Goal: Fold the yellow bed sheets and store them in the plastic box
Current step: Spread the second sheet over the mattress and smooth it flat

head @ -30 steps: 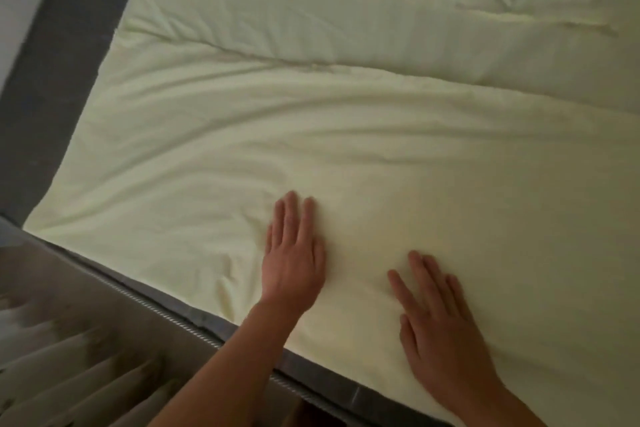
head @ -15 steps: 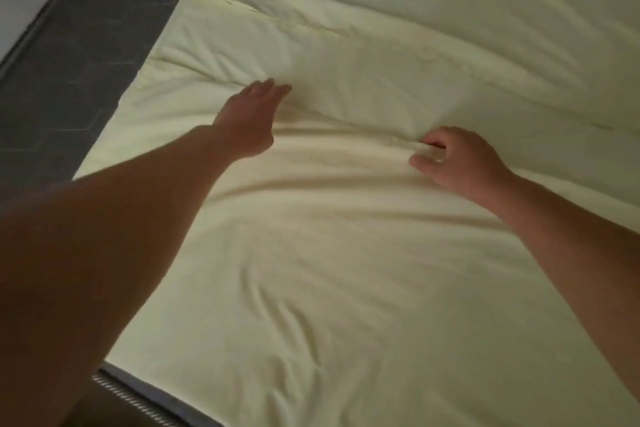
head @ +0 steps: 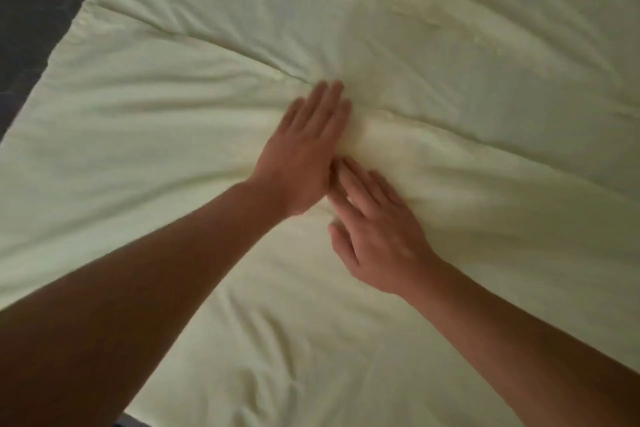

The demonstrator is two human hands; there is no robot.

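Yellow sheet (head: 173, 156) lies spread flat over the bed, fills nearly the whole view. Dark grey mattress (head: 31, 21) shows bare along the far-left edge, with another sliver at the near bottom edge.

My left hand (head: 304, 156) is palm down on the sheet near the middle, fingers (head: 329, 104) straight and held together, pointing far and slightly right. They press flat on the cloth, nothing gripped.

My right hand (head: 377, 232) is just near and right of the left one, also palm down. Its fingers are straight, slightly spread, pointing far-left. The fingertips reach the thumb side of my left hand; touching or just beside, can't tell, there's motion blur.

A folded edge of the sheet runs from far-left to right across the view, passing just beyond my left fingertips. Creases radiate out from where both hands press. More wrinkles in the near part, between my forearms.

Plastic box isn't in frame.
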